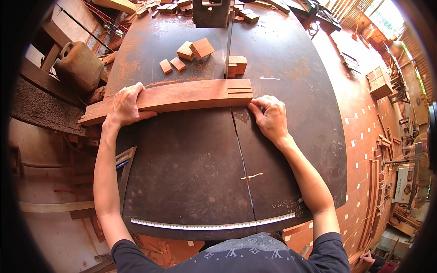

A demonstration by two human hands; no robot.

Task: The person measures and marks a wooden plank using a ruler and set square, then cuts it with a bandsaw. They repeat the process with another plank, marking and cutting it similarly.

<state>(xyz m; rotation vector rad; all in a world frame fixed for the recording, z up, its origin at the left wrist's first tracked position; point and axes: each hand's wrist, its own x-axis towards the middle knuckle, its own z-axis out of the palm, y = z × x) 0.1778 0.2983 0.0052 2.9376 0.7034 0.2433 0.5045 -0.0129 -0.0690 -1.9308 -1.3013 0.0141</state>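
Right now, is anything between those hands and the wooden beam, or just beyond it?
Nothing visible separates left hand or right hand from the wooden beam. At its far edge, toward the right end, stands the bandsaw blade; wood blocks lie beyond.

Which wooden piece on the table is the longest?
The reddish beam gripped by the left hand; the loose blocks beyond it are all far shorter.

A canister (78, 67) sits left, a box (379, 83) right
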